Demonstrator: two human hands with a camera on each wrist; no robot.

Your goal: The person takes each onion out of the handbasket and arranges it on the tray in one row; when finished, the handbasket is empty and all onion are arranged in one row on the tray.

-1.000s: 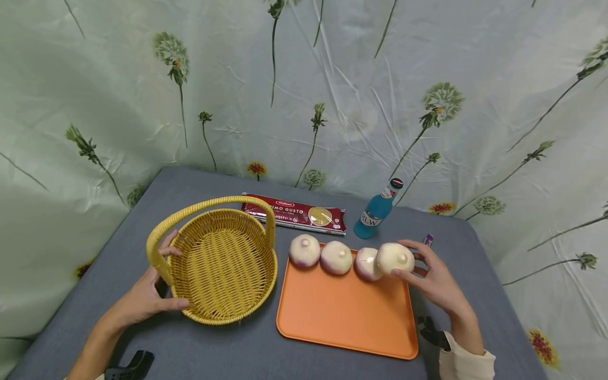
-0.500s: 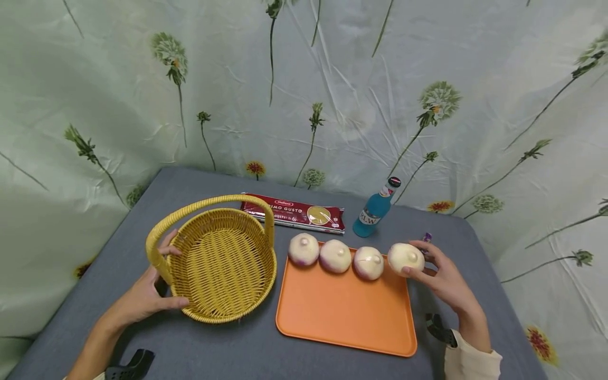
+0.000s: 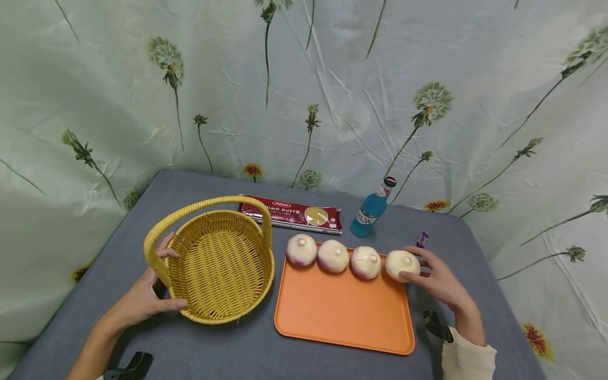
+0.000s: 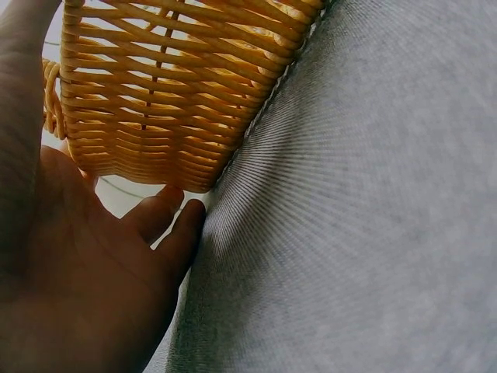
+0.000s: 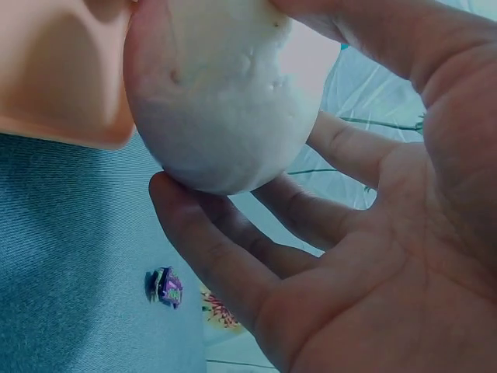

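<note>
My left hand point(image 3: 142, 298) holds the left side of a yellow wicker basket point(image 3: 223, 269), its fingers behind the handle and its thumb by the front rim. In the left wrist view the fingers point(image 4: 171, 214) lie against the woven wall point(image 4: 163, 101). With thumb and fingers, my right hand point(image 3: 439, 279) grips a white turnip point(image 3: 401, 265) at the far right corner of an orange tray point(image 3: 344, 316). This turnip point(image 5: 225, 101) fills the top of the right wrist view, beside the tray edge. Several other purple-and-white turnips point(image 3: 332, 256) line the tray's far edge.
Behind the tray lies a red pasta packet point(image 3: 294, 214), partly behind the basket handle. A blue bottle point(image 3: 370, 211) stands upright to its right. A small purple wrapped sweet point(image 3: 422, 239) lies beyond the right hand. A flowered curtain point(image 3: 304, 79) hangs behind the grey table.
The right hand has moved the turnip right, away from overlapping its neighbour, then slightly down to the tray's far right corner. The left hand and basket stay in place.
</note>
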